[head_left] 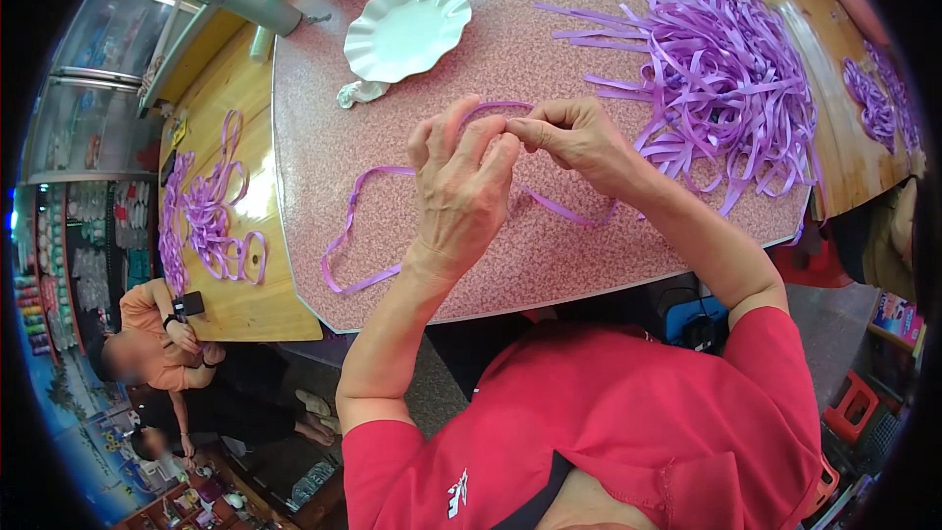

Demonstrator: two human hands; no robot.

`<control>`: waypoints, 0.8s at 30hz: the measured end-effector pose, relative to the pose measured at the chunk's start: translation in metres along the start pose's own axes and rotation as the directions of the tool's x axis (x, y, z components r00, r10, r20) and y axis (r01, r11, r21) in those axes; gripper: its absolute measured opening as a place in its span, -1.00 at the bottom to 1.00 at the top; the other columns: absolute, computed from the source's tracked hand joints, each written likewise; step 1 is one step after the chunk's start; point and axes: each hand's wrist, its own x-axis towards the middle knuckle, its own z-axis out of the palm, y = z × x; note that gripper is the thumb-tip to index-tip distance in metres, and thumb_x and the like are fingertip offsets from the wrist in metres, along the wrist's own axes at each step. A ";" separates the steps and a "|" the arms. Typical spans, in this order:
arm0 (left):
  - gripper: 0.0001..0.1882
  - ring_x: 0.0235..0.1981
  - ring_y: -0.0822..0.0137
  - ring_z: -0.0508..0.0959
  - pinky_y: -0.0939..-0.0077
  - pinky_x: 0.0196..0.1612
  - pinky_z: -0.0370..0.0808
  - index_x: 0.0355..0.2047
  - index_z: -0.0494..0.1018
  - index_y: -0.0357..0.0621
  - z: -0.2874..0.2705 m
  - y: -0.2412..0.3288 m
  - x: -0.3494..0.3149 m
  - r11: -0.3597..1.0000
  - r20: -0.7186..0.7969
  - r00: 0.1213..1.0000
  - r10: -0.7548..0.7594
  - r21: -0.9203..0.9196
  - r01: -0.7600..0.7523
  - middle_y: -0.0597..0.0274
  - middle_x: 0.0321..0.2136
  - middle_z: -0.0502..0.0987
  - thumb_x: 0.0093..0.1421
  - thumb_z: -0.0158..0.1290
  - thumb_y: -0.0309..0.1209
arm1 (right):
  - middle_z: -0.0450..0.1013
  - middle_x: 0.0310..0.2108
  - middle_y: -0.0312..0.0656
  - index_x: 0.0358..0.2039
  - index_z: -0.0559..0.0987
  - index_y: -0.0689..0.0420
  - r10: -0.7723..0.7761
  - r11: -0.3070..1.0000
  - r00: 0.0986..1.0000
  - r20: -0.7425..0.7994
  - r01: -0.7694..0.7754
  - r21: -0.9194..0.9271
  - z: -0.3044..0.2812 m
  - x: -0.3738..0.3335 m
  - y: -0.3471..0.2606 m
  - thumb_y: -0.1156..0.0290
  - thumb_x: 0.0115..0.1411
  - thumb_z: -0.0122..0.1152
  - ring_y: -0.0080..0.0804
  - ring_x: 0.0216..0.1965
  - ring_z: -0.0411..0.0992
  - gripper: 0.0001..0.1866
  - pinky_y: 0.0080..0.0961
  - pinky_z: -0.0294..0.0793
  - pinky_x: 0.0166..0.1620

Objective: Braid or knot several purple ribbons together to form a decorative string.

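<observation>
A narrow purple ribbon (368, 282) runs through both hands above the pink speckled tabletop. It loops out to the left of my left wrist, and another stretch trails below my right hand. My left hand (459, 182) is closed in a pinch on the ribbon, its back turned up. Close against it, the thumb and forefinger of my right hand (581, 142) pinch the ribbon too. The fingertips of the two hands meet, and whatever detail lies between them is too small to make out. A big tangled heap of purple ribbons (726, 88) lies to the right.
Beyond my hands sits a white scalloped dish (407, 31), with crumpled white tissue (361, 92) beside it. A grey flask (247, 0) stands at the far left. More ribbons (208, 216) lie on the wooden table at left, where another person (147, 344) sits.
</observation>
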 end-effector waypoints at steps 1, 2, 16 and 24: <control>-0.86 0.13 0.17 0.43 0.14 0.19 0.17 -0.30 0.50 -0.06 0.001 0.000 0.000 1.000 0.001 1.000 0.001 -0.001 -0.001 0.31 -0.17 0.52 0.09 0.15 -0.47 | 0.38 -0.58 -0.49 -0.46 0.66 0.18 0.070 0.994 0.997 0.031 -0.072 0.079 -0.002 0.000 0.000 0.13 0.24 0.33 -0.79 -0.54 0.21 -0.66 -0.70 0.14 -0.54; -0.84 0.09 0.17 0.45 0.14 0.19 0.18 -0.29 0.49 -0.08 0.002 -0.001 0.000 0.999 0.003 1.000 0.014 -0.029 -0.014 0.30 -0.16 0.51 0.07 0.16 -0.49 | 0.39 -0.57 -0.49 -0.45 0.66 0.18 0.136 0.977 0.988 0.067 -0.145 0.155 -0.003 0.000 0.000 0.15 0.23 0.34 -0.80 -0.54 0.21 -0.68 -0.72 0.13 -0.54; -0.82 -0.07 0.09 0.47 0.28 0.01 0.41 -0.26 0.46 -0.22 0.011 0.013 -0.011 0.898 -0.175 0.951 -0.256 -0.407 0.167 0.01 -0.11 0.43 0.13 0.20 -0.57 | 0.39 -0.51 -0.48 -0.22 0.61 0.17 -0.058 0.984 0.998 -0.038 0.064 0.167 0.009 -0.007 -0.001 0.38 0.26 0.20 -0.83 -0.54 0.22 -0.85 -0.79 0.17 -0.50; -0.89 -0.20 0.55 0.46 0.61 -0.08 0.41 -0.25 0.48 -0.20 0.004 0.013 0.000 -0.272 0.479 0.656 -0.583 -0.876 0.399 0.29 -0.23 0.51 0.35 0.06 -0.42 | 0.41 -0.47 -0.41 -0.26 0.58 0.20 -0.315 0.949 0.947 -0.066 0.312 -0.053 0.011 -0.007 0.003 0.53 0.22 0.18 -0.73 -0.51 0.30 -0.91 -0.70 0.22 -0.52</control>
